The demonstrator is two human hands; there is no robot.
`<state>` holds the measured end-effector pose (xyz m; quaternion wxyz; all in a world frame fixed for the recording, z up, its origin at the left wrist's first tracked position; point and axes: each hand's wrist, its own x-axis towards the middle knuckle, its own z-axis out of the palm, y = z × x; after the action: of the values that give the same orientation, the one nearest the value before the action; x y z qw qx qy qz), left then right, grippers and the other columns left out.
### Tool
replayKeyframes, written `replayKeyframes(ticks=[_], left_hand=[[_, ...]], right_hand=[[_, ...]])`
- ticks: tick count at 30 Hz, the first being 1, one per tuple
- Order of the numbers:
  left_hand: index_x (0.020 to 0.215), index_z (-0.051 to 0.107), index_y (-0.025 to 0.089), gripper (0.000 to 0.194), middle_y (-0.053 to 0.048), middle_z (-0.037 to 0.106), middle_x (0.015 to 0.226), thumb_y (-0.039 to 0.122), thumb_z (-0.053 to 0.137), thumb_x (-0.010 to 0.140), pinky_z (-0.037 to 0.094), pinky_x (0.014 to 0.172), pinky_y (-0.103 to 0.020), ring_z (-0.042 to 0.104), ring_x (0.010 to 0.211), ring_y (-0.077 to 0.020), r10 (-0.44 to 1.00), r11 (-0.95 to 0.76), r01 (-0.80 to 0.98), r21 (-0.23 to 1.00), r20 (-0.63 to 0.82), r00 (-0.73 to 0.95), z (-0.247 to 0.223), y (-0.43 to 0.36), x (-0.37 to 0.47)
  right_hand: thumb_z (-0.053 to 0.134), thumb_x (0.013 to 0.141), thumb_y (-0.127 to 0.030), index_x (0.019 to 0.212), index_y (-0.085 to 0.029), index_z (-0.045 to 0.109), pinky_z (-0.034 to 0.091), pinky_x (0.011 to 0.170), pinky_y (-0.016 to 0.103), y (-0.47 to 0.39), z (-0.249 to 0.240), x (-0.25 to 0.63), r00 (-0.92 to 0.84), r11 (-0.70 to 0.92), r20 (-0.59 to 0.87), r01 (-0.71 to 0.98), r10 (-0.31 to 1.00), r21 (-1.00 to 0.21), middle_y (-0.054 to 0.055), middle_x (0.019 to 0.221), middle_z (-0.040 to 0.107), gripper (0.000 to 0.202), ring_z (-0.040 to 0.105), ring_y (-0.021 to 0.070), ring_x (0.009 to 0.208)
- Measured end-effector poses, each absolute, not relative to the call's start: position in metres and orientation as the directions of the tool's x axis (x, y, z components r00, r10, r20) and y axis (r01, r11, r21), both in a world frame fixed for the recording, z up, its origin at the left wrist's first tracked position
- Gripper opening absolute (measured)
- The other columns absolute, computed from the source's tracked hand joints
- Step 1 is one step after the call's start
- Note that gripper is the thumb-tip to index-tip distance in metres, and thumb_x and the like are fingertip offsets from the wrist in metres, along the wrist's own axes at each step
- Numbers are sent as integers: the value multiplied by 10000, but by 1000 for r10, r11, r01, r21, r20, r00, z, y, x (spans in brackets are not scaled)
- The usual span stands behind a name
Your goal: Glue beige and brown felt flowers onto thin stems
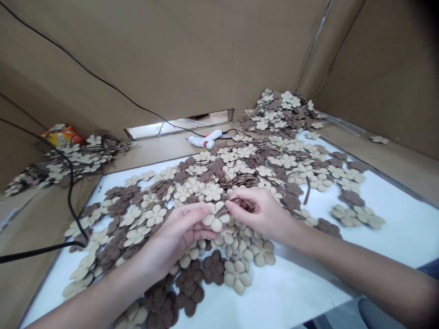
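Between the thumb and fingers of my left hand (187,227) is a cream fabric flower (216,222), held just above the heap. My right hand (259,210) pinches a brown checked ribbon (222,211) whose end lies over the middle of that flower. More of the ribbon is bunched under my right fingers, partly hidden. Below and around both hands spread many loose cream and brown flowers, such as a brown flower (214,267) and a cream flower (237,276) near the front. Whether the ribbon is stuck to the flower I cannot tell.
A white glue gun (206,139) lies at the back by a slot in the cardboard wall (171,55). Piles of flowers stand at the back right (281,112) and left. An orange packet (63,136) sits at the far left. A black cable (70,183) loops over the left side.
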<state>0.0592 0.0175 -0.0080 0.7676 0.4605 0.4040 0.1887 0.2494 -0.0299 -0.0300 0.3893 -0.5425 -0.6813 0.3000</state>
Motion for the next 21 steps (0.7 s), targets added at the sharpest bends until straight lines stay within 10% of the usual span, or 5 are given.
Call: replayKeyframes(ticks=[21], left_hand=[[836,691,123,140,-59,709,779,231,703,748,527,728,-230,667,748,-150,650,482,132,866,-455,609,-14,20,62]], right_hand=[[490,860,-253,669,-167,498,341,562,216,-31,-29,249,-123,255,225,548,967,-797,-26,622,492,209,454,96,586]])
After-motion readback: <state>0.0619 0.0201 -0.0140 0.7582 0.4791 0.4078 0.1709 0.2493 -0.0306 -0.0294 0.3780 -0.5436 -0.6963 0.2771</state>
